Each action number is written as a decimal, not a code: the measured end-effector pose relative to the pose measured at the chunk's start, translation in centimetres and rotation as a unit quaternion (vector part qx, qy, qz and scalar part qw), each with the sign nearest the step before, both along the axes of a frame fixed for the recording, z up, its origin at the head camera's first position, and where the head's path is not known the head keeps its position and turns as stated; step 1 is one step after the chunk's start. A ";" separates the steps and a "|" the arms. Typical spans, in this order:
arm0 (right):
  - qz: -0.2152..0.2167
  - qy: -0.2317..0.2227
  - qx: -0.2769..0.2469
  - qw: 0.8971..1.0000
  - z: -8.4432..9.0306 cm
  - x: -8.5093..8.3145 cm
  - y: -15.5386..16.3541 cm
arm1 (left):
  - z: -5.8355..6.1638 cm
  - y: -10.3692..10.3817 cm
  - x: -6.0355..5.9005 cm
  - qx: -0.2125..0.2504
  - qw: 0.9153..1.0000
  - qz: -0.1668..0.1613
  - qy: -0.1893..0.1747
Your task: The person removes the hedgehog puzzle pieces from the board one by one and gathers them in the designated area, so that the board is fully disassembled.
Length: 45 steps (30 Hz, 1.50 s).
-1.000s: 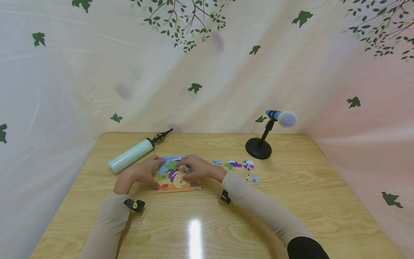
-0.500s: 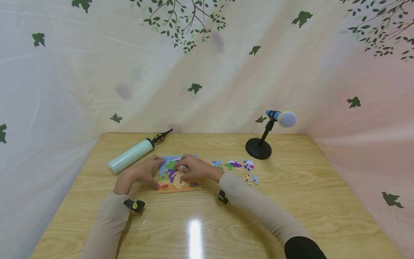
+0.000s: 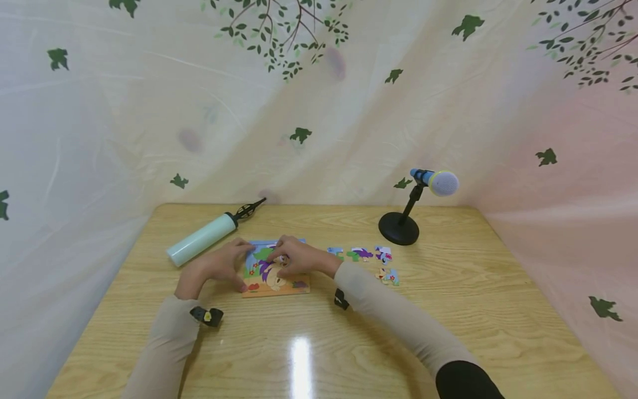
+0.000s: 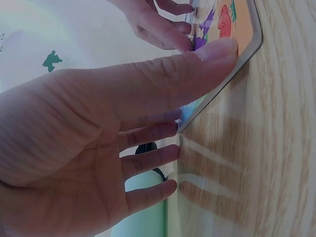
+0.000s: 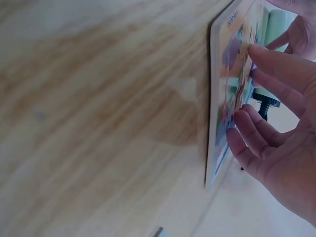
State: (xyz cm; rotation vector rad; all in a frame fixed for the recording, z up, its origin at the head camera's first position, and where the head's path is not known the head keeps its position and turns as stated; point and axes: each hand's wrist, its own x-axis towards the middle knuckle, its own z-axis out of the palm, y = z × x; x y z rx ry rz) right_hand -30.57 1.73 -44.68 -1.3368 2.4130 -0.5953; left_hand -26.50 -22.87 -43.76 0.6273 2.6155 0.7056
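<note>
While steadied — hands (image 3: 259, 263) on puzzle board (image 3: 276, 287)

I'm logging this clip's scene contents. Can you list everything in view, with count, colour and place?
Puzzle board: one, orange-framed, colourful picture, table centre.
Loose puzzle pieces: about five, blue, green and purple, right of the board.
Balloon pump: one, pale mint with black nozzle, left of the board.
Microphone on stand: one, blue and white, black base, far right.
Table: one, light wood.
Backdrop: white, green leaf print.
Left hand: steadies the board's left edge.
Right hand: fingertips on the board's picture.
</note>
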 end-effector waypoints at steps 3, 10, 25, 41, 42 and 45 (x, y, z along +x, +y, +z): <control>0.002 -0.007 0.013 1.000 0.3 -0.1 -0.1 | 0.0 -0.1 -0.1 -0.002 1.000 -0.003 0.003; 0.005 -0.010 0.031 0.999 0.8 -0.4 -0.5 | 0.2 0.0 0.0 0.000 1.000 -0.005 0.004; -0.008 -0.011 0.034 0.999 0.7 -0.1 -0.6 | 0.3 0.2 0.2 -0.008 1.000 0.000 -0.004; -0.015 -0.023 0.056 0.998 1.1 0.0 -1.0 | 0.3 0.2 0.2 -0.010 1.000 -0.006 0.005; -0.016 -0.023 0.056 0.998 1.1 0.0 -1.0 | 0.3 0.2 0.2 -0.010 1.000 -0.007 0.006; -0.022 -0.027 0.052 0.998 0.9 0.0 -1.0 | 0.3 0.2 0.2 -0.010 1.000 -0.009 0.008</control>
